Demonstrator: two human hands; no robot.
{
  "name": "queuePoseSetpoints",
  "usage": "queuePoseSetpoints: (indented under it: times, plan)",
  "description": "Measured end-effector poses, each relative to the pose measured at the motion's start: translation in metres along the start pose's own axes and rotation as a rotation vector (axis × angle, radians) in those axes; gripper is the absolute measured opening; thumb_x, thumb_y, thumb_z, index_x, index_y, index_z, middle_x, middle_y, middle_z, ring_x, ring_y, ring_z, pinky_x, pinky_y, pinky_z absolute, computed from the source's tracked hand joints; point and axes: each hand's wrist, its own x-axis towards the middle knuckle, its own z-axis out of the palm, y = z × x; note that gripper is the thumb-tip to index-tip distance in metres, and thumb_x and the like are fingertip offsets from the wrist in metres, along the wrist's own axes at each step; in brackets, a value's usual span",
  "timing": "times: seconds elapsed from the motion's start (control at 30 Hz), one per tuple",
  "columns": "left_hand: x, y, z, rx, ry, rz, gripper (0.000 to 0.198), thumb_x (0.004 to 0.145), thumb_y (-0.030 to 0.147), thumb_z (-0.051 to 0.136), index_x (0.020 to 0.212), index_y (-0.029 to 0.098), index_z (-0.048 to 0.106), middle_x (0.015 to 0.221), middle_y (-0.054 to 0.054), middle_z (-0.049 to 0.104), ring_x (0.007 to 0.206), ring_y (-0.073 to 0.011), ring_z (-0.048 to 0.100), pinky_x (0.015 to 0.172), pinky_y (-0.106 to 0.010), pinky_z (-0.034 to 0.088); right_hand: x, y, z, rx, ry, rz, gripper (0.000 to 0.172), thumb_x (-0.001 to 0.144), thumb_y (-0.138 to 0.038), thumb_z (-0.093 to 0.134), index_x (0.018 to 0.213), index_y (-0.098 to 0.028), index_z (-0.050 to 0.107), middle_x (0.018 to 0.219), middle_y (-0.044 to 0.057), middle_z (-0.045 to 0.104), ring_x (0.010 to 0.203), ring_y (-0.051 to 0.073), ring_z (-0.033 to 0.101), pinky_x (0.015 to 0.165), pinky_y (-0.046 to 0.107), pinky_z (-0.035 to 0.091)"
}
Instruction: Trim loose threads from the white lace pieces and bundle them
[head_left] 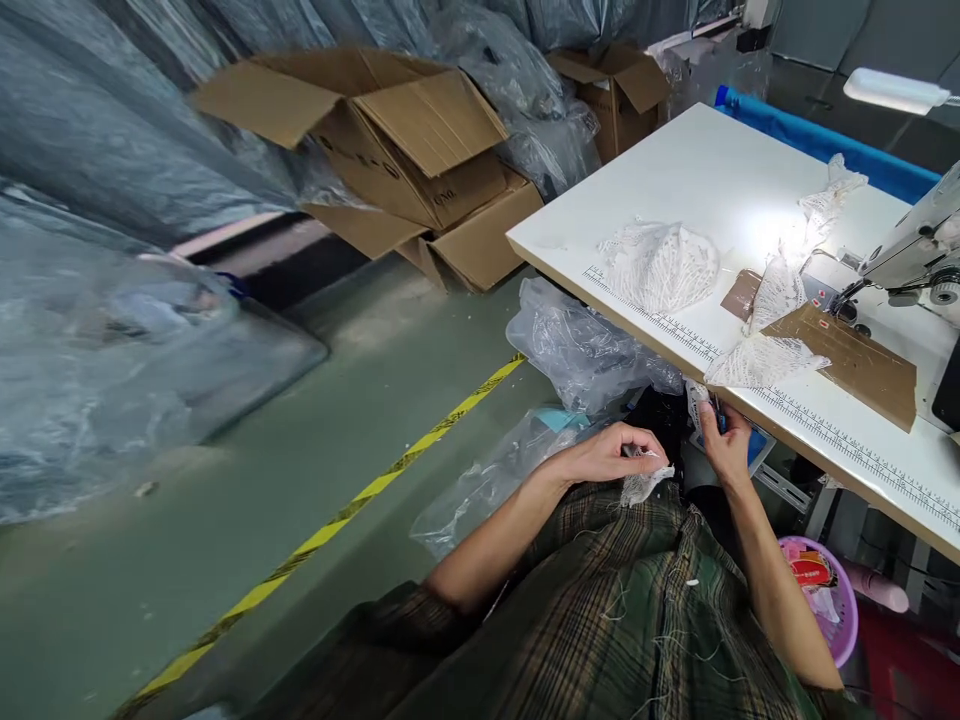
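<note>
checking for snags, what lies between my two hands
Head view: only the white lace scrap, pinched by the left hand, reaching short of the right hand.

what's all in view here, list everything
table: 1, white, right side
lace pieces: about four, white, on the table
cardboard sheets: 2, brown, on the table
sewing machine: 1, white, far right
lamp: 1, white, top right
cardboard boxes: three, brown, floor behind
plastic bags: many, clear grey, left, back, under table
floor tape: 1, yellow-black, across green floor
basket: 1, purple, under table
fabric roll: 1, blue, behind table
left hand: 1, bare, pinching white lace scrap over lap
right hand: 1, bare, below table edge, grip unclear
</note>
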Motion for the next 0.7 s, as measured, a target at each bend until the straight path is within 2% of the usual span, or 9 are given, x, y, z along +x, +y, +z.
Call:
queuePoseSetpoints:
  times: [0.07,0.13,0.27,0.33,0.4,0.5,0.6,0.63,0.7]
  plan:
    - [-0.002,0.0,-0.004,0.009,-0.014,0.007,0.044,0.085,0.053,0.066,0.091,0.01,0.072,0.089,-0.009,0.072,0.078,-0.0148,0.063,0.072,-0.025,0.049,0.003,0.0,0.002,0.01,-0.045,-0.003,0.048,0.073,-0.059,0.063,0.093,-0.017,0.07,0.096,0.014,0.074,0.096,0.029,0.066,0.089,0.044,0.053]
    - [-0.002,0.002,-0.009,0.019,0.035,0.021,0.044,0.087,0.054,0.063,0.092,0.011,0.07,0.088,-0.009,0.071,0.077,-0.0145,0.062,0.069,-0.024,0.048,-0.001,-0.002,0.002,0.011,-0.046,-0.011,0.045,0.072,-0.057,0.064,0.092,-0.017,0.069,0.095,0.013,0.074,0.093,0.027,0.066,0.087,0.043,0.053]
    - [0.005,0.013,-0.021,0.144,0.245,0.14,0.041,0.088,0.05,0.062,0.105,0.013,0.068,0.093,-0.008,0.068,0.082,-0.0155,0.061,0.074,-0.026,0.049,-0.029,-0.013,-0.003,-0.022,-0.006,-0.059,0.03,0.078,-0.049,0.063,0.08,-0.019,0.062,0.071,0.003,0.064,0.064,0.017,0.056,0.063,0.032,0.05]
    - [0.013,0.019,-0.024,0.21,0.28,0.248,0.046,0.084,0.05,0.067,0.115,0.015,0.067,0.101,-0.009,0.065,0.091,-0.0183,0.061,0.084,-0.031,0.049,-0.048,-0.022,-0.007,-0.047,-0.04,-0.158,0.022,0.083,-0.041,0.062,0.073,-0.021,0.056,0.065,0.0,0.059,0.057,0.014,0.051,0.057,0.028,0.046]
    - [0.023,0.022,-0.02,0.225,0.198,0.346,0.051,0.083,0.053,0.067,0.119,0.016,0.066,0.109,-0.01,0.061,0.101,-0.0217,0.06,0.093,-0.036,0.048,-0.066,-0.032,-0.013,-0.092,-0.121,-0.293,0.019,0.086,-0.032,0.06,0.071,-0.023,0.053,0.066,0.0,0.06,0.057,0.014,0.053,0.056,0.027,0.045]
    - [0.039,0.02,-0.006,0.142,0.008,0.415,0.051,0.085,0.061,0.059,0.103,0.016,0.073,0.106,-0.011,0.059,0.102,-0.0229,0.06,0.093,-0.037,0.048,-0.086,-0.042,-0.022,-0.228,-0.247,-0.415,0.01,0.086,-0.024,0.057,0.076,-0.024,0.056,0.073,0.003,0.067,0.061,0.015,0.06,0.056,0.026,0.046]
    - [0.046,0.018,0.008,0.071,-0.059,0.379,0.046,0.083,0.058,0.063,0.078,0.014,0.074,0.097,-0.01,0.061,0.091,-0.0193,0.061,0.084,-0.032,0.05,-0.094,-0.048,-0.03,-0.321,-0.23,-0.396,0.004,0.086,-0.022,0.056,0.083,-0.024,0.058,0.078,0.005,0.069,0.063,0.015,0.063,0.057,0.025,0.047]
    - [0.046,0.019,0.011,0.059,-0.068,0.348,0.044,0.082,0.056,0.066,0.074,0.013,0.072,0.095,-0.009,0.062,0.089,-0.0181,0.062,0.082,-0.03,0.05,-0.095,-0.05,-0.032,-0.316,-0.205,-0.373,0.002,0.086,-0.024,0.057,0.084,-0.024,0.057,0.08,0.005,0.07,0.064,0.015,0.063,0.057,0.026,0.047]
    - [0.043,0.021,0.012,0.03,-0.083,0.275,0.039,0.081,0.051,0.069,0.073,0.012,0.07,0.091,-0.008,0.066,0.083,-0.0158,0.061,0.077,-0.027,0.049,-0.095,-0.051,-0.036,-0.271,-0.166,-0.317,0.01,0.085,-0.031,0.062,0.086,-0.024,0.055,0.082,0.004,0.07,0.065,0.016,0.063,0.06,0.027,0.049]
